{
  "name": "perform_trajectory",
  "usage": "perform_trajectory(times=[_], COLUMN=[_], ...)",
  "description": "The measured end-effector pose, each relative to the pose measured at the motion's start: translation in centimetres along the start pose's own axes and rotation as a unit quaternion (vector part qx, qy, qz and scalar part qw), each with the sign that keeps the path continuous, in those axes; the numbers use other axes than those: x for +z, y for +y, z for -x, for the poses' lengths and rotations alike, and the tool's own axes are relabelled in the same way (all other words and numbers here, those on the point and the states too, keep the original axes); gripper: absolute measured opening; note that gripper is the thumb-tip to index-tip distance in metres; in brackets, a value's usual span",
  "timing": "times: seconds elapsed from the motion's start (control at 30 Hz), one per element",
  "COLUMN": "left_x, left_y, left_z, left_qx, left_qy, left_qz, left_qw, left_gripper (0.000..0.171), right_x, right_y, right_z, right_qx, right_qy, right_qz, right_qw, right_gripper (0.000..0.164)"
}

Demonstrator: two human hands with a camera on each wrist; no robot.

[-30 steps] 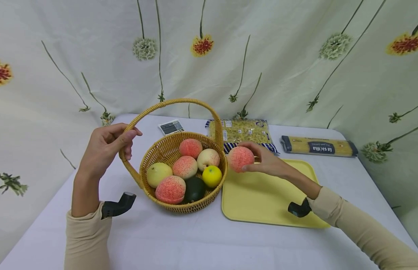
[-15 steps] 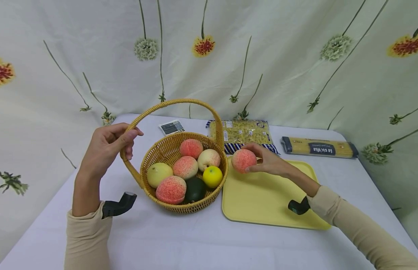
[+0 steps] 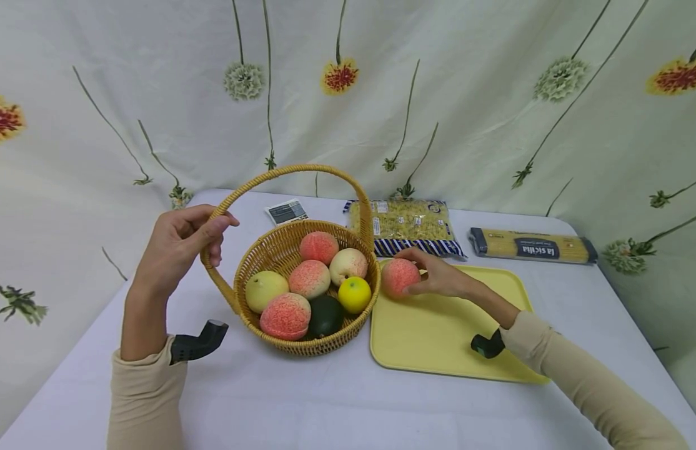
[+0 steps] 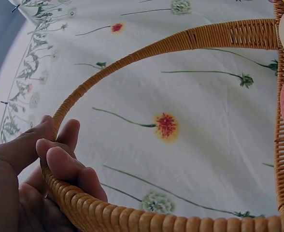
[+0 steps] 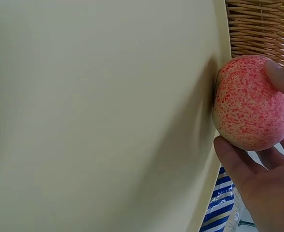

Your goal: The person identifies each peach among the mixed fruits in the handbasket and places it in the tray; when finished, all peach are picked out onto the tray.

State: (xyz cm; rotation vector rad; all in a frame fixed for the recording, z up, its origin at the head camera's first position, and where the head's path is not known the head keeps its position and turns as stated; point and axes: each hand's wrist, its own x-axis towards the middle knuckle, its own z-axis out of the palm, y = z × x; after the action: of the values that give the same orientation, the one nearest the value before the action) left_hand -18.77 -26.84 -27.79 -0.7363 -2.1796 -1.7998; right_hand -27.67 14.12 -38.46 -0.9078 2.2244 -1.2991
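- The small packet [image 3: 285, 211] behind the basket [image 3: 280, 250] bore print too small to read.
- The dark fruit [image 3: 324, 315] sat half hidden among peaches [image 3: 284, 315].

Staged tabletop: flowered backdrop cloth [image 3: 466, 94], groceries laid out.

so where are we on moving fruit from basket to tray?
Done: nothing lies loose on the yellow tray yet. In hand: the right hand grips one peach at the tray's corner by the basket; the left hand holds the basket's handle. Left: seven fruits show in the basket.
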Motion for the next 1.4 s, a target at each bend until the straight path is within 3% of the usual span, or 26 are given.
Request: perform_trajectory(times=[0.17, 0.4, 0.57, 1.13, 1.4], left_x=[0.1, 0.1, 0.1, 0.0, 0.0], left_y=[0.1, 0.1, 0.0, 0.1, 0.1], left_z=[0.0, -0.1, -0.1, 0.0, -0.1], left_qx=[-0.002, -0.004, 0.0, -0.001, -0.001], left_qy=[0.002, 0.003, 0.003, 0.012, 0.01], left_qz=[-0.003, -0.003, 0.0, -0.003, 0.0], left_qw=[1.0, 1.0, 1.0, 0.9999, 0.9999], left_gripper=[0.011, 0.012, 0.012, 0.011, 0.011], right_x=[0.4, 0.5, 0.6, 1.0, 1.2], right_y=[-0.6, 1.3, 1.5, 2.2, -0.1], right_z=[0.0, -0.1, 0.0, 0.0, 0.8], right_qx=[-0.006, 0.009, 0.003, 0.021, 0.032], right_qy=[0.004, -0.009, -0.006, -0.005, -0.004], right_qz=[-0.007, 0.065, 0.083, 0.024, 0.009], right_qw=[1.0, 0.998, 0.997, 0.999, 0.999], right_gripper=[0.064, 0.069, 0.072, 0.077, 0.075])
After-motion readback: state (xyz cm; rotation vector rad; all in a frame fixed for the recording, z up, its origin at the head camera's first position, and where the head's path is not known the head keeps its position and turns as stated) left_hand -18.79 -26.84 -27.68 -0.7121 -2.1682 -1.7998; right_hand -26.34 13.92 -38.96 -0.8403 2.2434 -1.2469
